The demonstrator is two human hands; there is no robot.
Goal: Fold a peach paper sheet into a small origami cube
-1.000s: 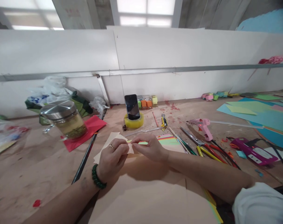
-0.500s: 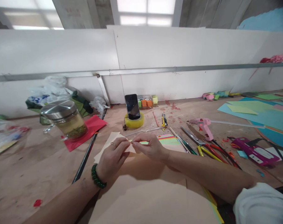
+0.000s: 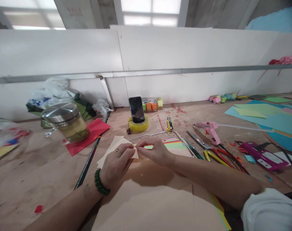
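My left hand point(image 3: 117, 163), with a ring and a green bead bracelet point(image 3: 101, 183), is closed in a pinch. Facing it, my right hand point(image 3: 157, 153) pinches too, and the fingertips of both nearly meet. A small piece of pale paper point(image 3: 136, 154) shows between them; its exact shape is mostly hidden by the fingers. Beneath the hands lies a large peach paper sheet point(image 3: 157, 205) on a stack with coloured edges. Pale cut paper point(image 3: 112, 148) lies just beyond my left hand, and coloured sheets point(image 3: 176, 145) beyond my right.
A phone point(image 3: 136, 109) stands in a yellow tape roll point(image 3: 139, 125). On the right are scissors point(image 3: 198, 139), a pink glue gun point(image 3: 210, 130) and a purple power strip point(image 3: 263, 156). A glass tea mug point(image 3: 71, 126) stands on red paper point(image 3: 97, 129) at left. A utility knife point(image 3: 169, 123) lies behind.
My left hand has shifted very slightly, and a bit more pale paper shows between the fingers. My right hand stays almost still.
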